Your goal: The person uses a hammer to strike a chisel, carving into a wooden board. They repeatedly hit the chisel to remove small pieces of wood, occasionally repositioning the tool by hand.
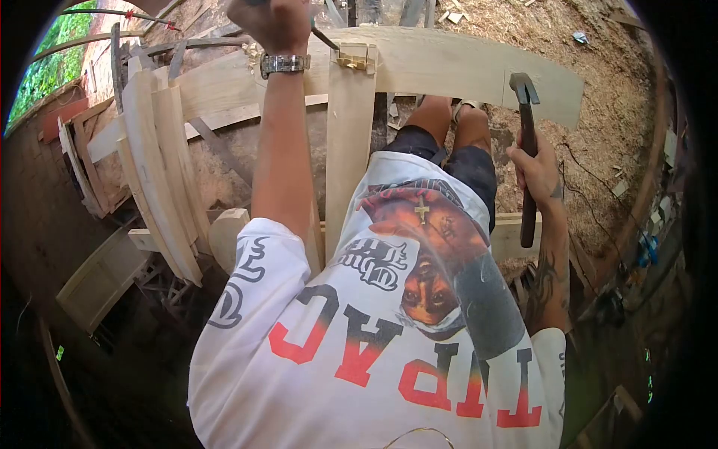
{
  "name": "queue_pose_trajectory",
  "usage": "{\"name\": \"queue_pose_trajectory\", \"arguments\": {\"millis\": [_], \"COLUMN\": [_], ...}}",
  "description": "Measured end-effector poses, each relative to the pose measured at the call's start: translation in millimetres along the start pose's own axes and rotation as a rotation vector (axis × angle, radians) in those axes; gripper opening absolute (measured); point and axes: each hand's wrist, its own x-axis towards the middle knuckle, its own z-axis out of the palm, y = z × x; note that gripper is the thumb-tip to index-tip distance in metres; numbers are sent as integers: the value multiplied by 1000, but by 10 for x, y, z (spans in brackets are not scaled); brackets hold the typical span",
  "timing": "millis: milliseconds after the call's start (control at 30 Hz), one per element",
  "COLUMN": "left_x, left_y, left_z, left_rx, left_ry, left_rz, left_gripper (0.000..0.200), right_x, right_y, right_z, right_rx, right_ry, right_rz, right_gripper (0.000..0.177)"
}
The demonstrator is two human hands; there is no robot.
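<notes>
My left hand, with a watch on its wrist, is closed around a chisel near the top of the view; its handle is mostly hidden by the fingers. The blade slants down toward a notch cut in the end of an upright pale beam, where curled shavings lie. That beam end meets a long curved board. On the right, my right hand grips a claw hammer by its dark handle. The hammer's head is up, over the board's right part.
Several shaped timbers lean together at the left. Sawdust and shavings cover the ground, with wood scraps among them. A dark cord runs at the right. A pale panel stands at the lower left.
</notes>
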Motion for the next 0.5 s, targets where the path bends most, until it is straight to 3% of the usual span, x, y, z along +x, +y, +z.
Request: {"name": "queue_pose_trajectory", "arguments": {"millis": [67, 133, 200, 300, 367, 500], "left_x": [38, 39, 83, 94, 101, 97], "left_y": [-76, -109, -182, -188, -242, -334], "left_z": [58, 151, 238, 388, 443, 437], "left_rx": [-9, 171, 260, 354, 329, 328], "left_ry": [9, -88, -221, -308, -272, -208], "left_rz": [0, 54, 173, 80, 31, 102], "left_gripper": [37, 34, 32, 31, 31, 28], "right_x": [71, 174, 339, 354, 517, 751], "right_y": [-70, -199, -457, -1228, -1658, -2214], "right_z": [21, 74, 109, 251, 78, -30], "right_rx": [-34, -63, -149, -178, -285, -488], "right_ry": [-2, 15, 28, 88, 148, 318], "right_rz": [-25, -64, -252, -435, -695, -877], "right_gripper": [23, 25, 23, 21, 14, 12]}}
